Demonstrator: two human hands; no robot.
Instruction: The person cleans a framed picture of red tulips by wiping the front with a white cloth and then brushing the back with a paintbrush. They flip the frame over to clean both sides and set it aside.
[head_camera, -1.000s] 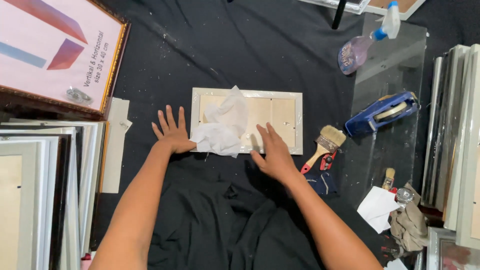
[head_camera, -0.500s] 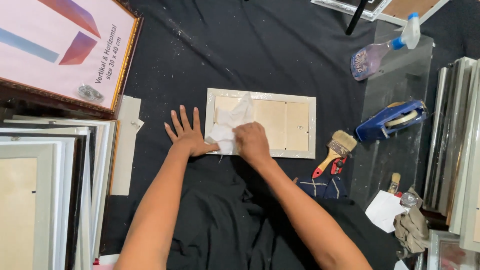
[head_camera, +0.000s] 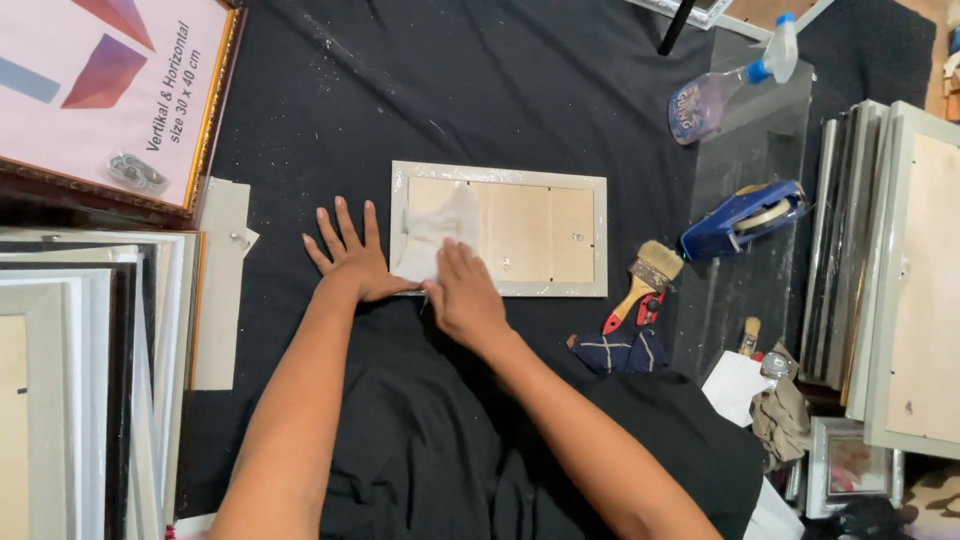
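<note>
A small pale picture frame lies face down on the black cloth, its beige backing board up. My right hand presses a crumpled white tissue onto the frame's left part. My left hand lies flat on the cloth, fingers spread, touching the frame's left edge and bottom left corner.
Right of the frame lie a paintbrush, a blue tape dispenser and a spray bottle on a glass sheet. Stacked frames stand at the left and right. A gold-edged frame lies upper left.
My right hand moved from the frame's bottom edge leftwards onto the tissue and now presses it down near the left end. The left hand stayed flat beside the frame.
</note>
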